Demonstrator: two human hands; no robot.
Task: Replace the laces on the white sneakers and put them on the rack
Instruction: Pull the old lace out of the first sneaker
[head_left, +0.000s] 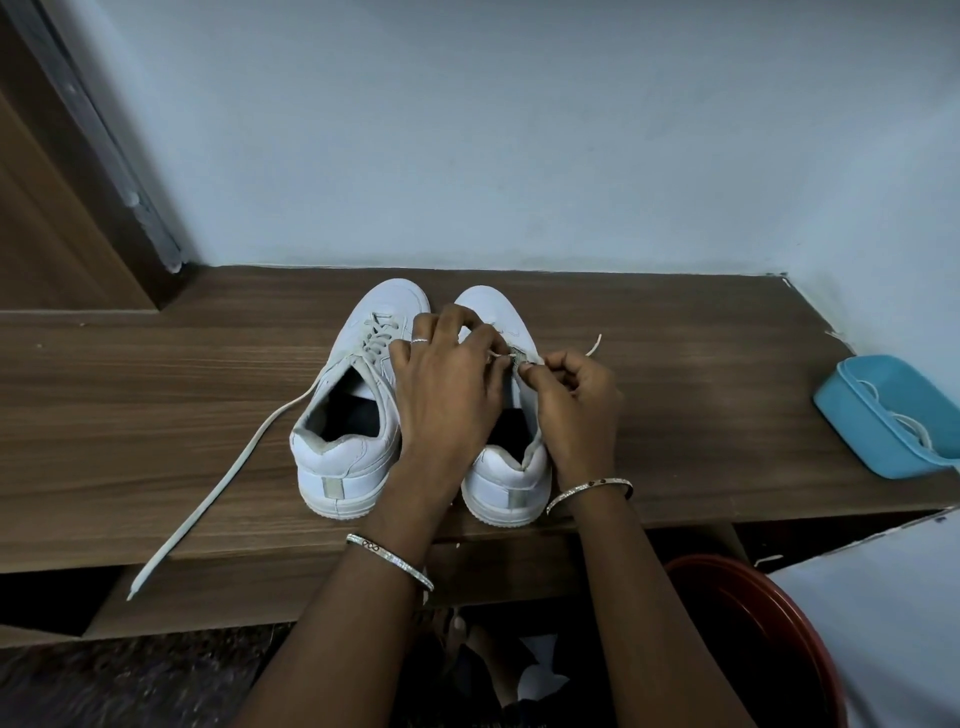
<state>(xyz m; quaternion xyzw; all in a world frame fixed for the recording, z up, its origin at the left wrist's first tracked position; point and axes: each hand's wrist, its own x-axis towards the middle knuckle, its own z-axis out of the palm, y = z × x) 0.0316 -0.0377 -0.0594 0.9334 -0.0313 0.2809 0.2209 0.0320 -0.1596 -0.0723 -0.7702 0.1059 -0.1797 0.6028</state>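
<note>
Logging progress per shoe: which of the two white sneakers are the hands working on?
The right sneaker: left hand and right hand pinch its lace. The left sneaker has a trailing lace.

Slim sparkly left bangle (389, 557), right bangle (589, 491) likewise — one silver finger ring (420, 341).

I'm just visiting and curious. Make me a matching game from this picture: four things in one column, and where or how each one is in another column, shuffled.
Things
1. left sneaker
2. right sneaker
3. blue tray
4. red basin

Place or state
A. below the wooden top, at the lower right
B. left hand and right hand pinch its lace
C. its long lace trails off the front edge
D. at the wooden top's right end, white loops inside

Pairs: 1-C, 2-B, 3-D, 4-A
</note>
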